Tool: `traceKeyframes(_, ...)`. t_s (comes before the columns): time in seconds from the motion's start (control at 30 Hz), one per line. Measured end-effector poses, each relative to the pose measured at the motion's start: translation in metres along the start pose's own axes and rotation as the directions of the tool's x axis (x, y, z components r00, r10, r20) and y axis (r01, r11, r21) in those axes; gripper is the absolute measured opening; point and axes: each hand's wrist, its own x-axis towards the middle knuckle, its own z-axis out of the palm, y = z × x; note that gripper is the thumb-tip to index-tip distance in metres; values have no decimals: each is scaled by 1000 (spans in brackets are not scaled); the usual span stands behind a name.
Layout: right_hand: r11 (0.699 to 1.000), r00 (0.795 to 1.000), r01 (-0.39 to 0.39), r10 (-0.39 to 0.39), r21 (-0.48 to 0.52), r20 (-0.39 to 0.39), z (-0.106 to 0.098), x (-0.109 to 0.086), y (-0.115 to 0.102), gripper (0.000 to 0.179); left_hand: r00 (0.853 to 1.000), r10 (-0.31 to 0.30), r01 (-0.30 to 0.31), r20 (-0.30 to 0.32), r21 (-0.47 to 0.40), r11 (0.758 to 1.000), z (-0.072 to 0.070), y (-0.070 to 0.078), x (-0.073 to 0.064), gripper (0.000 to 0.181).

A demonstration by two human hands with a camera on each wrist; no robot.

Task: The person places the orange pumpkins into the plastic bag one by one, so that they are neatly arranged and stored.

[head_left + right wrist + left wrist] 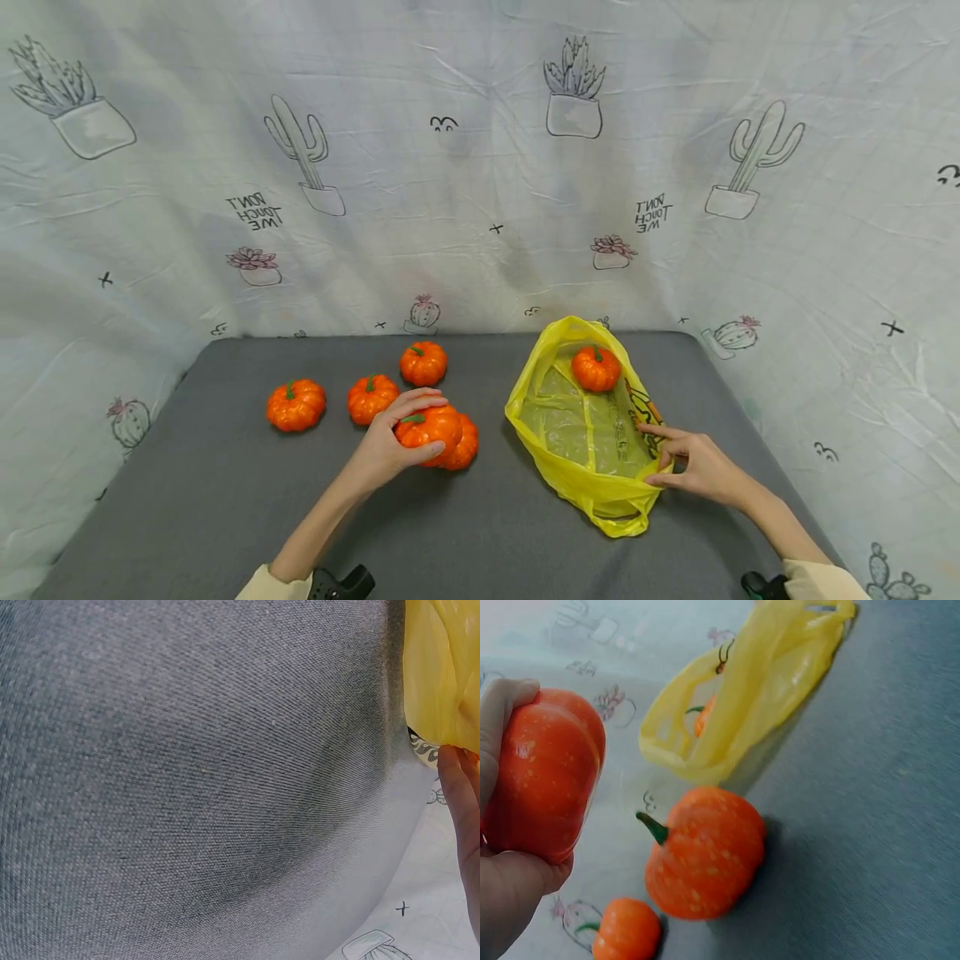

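Observation:
My left hand (pixel 390 446) grips a small orange pumpkin (pixel 433 427), thumb on the near side and fingers over the far side. In the left wrist view the held pumpkin (pixel 551 776) is clear of the table. Just behind it, partly hidden in the head view, another pumpkin (pixel 467 446) sits on the table. To the right lies a yellow plastic bag (pixel 551 462), its mouth spread towards me. One pumpkin (pixel 596 369) rests inside, at the bag's far end. My right hand (pixel 701 467) pinches the bag's right rim between thumb and fingers.
Three more pumpkins stand on the grey table (pixel 225 492): one at the left (pixel 296 406), one near my left fingers (pixel 371 398) and one farther back (pixel 423 364). A white cloth with cactus drawings (pixel 450 183) hangs behind the table and along its sides.

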Motion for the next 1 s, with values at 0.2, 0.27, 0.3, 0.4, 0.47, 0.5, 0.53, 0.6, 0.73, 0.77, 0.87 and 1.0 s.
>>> traceKeyframes(0.2,1000,1000,-4,4,2,-10,0,0,-1,26,999,16,-16,38,-2,1000,12,10,26,46)
traceKeyframes(0.27,1000,1000,-9,9,3,-10,0,0,-2,26,998,15,-14,59,-18,1000,17,15,35,46)
traceKeyframes(0.3,1000,1000,-11,11,2,-10,0,0,-2,26,997,15,-14,71,-17,1000,19,16,40,46)
traceKeyframes(0.4,1000,1000,-3,3,-7,-6,0,1,-2,26,994,20,-17,106,-32,999,26,20,53,44)
traceKeyframes(0.47,1000,1000,-1,1,-12,0,-1,3,-1,26,992,29,-24,124,-43,999,31,20,62,43)
traceKeyframes(0.5,1000,1000,2,-2,-14,2,-2,4,-1,26,991,32,-26,130,-46,999,33,20,66,43)
traceKeyframes(0.53,1000,1000,3,-3,-17,7,-2,5,0,26,990,36,-29,138,-56,998,36,19,70,42)
traceKeyframes(0.6,1000,1000,0,0,-11,21,-4,8,1,26,988,43,-32,151,-71,997,42,19,78,43)
traceKeyframes(0.73,1000,998,14,-14,-4,61,-9,16,2,26,981,58,-44,187,-76,996,55,26,86,45)
traceKeyframes(0.77,1000,997,21,-21,0,69,-11,18,3,27,978,56,-42,199,-74,996,58,30,86,45)
traceKeyframes(0.87,999,996,44,-44,-4,83,-15,25,5,28,970,63,-51,235,-60,997,67,42,86,43)
traceKeyframes(1.0,999,995,40,-39,-10,88,-17,30,8,28,960,64,-50,273,-57,997,83,46,91,43)
